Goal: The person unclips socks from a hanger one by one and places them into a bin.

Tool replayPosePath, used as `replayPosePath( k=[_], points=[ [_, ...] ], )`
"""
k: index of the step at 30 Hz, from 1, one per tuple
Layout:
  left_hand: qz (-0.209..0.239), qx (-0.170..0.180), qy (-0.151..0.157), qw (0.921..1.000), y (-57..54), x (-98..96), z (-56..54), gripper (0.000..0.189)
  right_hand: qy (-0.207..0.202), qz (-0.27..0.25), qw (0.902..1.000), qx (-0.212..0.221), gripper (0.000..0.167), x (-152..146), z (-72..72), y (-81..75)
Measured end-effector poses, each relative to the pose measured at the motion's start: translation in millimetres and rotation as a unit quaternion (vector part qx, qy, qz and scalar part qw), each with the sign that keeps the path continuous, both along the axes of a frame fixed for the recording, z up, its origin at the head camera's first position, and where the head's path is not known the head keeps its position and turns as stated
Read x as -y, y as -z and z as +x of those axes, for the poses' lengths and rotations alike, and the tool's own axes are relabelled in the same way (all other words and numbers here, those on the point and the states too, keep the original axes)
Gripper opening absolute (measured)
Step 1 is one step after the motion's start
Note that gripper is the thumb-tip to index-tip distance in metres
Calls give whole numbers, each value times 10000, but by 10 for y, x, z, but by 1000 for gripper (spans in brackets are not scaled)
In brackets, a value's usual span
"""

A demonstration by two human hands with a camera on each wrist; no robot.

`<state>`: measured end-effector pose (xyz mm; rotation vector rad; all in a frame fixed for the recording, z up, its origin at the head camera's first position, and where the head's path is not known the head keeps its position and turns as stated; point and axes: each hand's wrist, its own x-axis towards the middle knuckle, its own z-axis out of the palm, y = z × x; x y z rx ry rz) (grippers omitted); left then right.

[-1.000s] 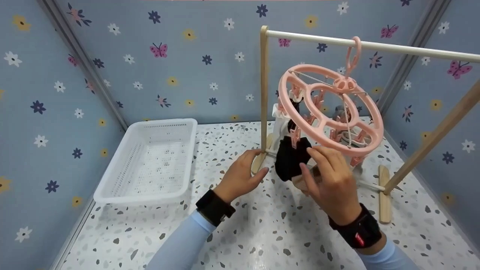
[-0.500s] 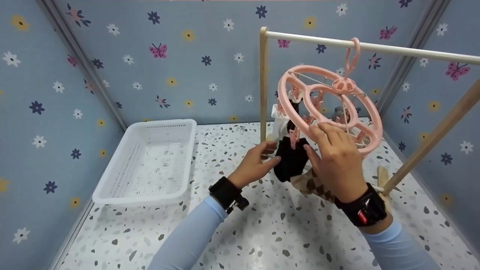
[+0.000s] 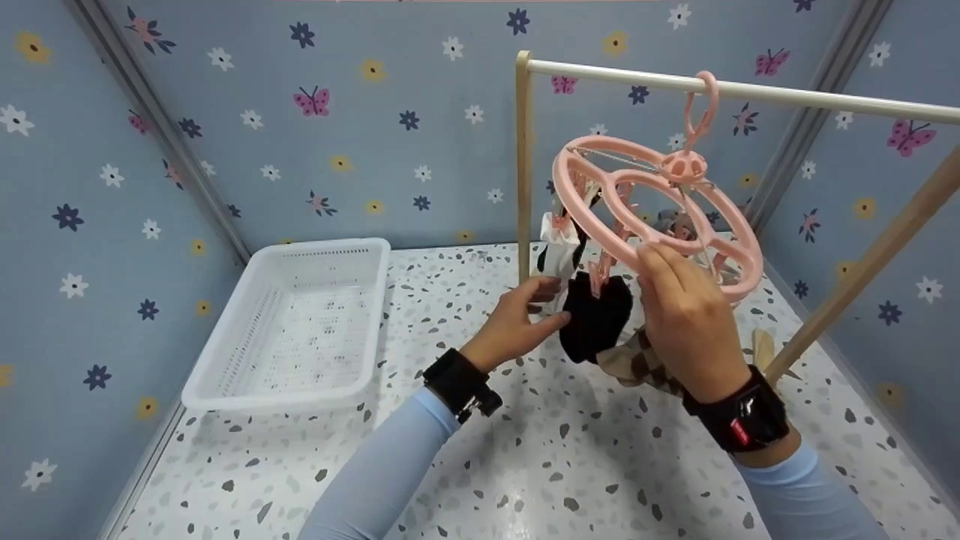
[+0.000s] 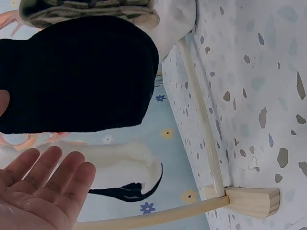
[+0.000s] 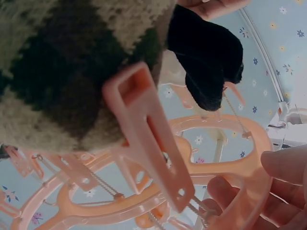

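A round pink clip hanger (image 3: 592, 225) hangs tilted by its hook from the rack's white bar. My right hand (image 3: 686, 322) grips its near rim, thumb on one side and fingers on the other in the right wrist view. Below the rim, a black sock (image 3: 596, 319) dangles from a pink clip (image 3: 598, 276). My left hand (image 3: 517, 322) is beside this sock, fingers extended, the thumb at its edge. Behind those fingers hangs a white sock (image 3: 559, 251) with black parts. A brown-and-beige checked sock (image 3: 645, 360) is partly hidden by my right hand.
The rack has a wooden post (image 3: 523, 165) on the left and a slanting wooden leg (image 3: 870, 262) on the right. A white plastic basket (image 3: 285, 397) stands at left on the speckled tabletop (image 3: 450, 480). Flower-patterned walls enclose the table.
My right hand has risen from beside the black sock to the hanger's rim. The hanger and its socks have turned slightly. My left hand has moved from the rack's foot to the black sock.
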<state>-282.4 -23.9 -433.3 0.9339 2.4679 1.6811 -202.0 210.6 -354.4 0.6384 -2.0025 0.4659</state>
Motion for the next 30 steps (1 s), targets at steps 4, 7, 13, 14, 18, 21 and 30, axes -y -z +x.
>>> replayPosePath(
  k=[4,7,13,14,18,21,30],
  points=[
    [6,-98,102,9999,1,-19,-2,55,-150,-129,9998,-6,33,-70,8,5],
    [-2,-54,166,9998,24,-53,-1,53,-231,-240,9994,-5,33,-121,16,14],
    [16,24,340,9994,57,-143,27,50,-273,-407,9988,-14,34,-189,51,38],
    [44,-5,373,9993,61,-161,31,50,-254,-427,9988,-17,34,-196,60,42],
    [90,-171,517,9985,77,-239,44,53,-137,-551,9984,-37,35,-201,109,53],
    [120,-235,579,9980,83,-287,56,51,-80,-689,9975,-140,39,-170,167,61],
    [8,-814,445,9957,81,-296,104,31,-795,-774,9882,-1051,27,131,376,172]
  ],
)
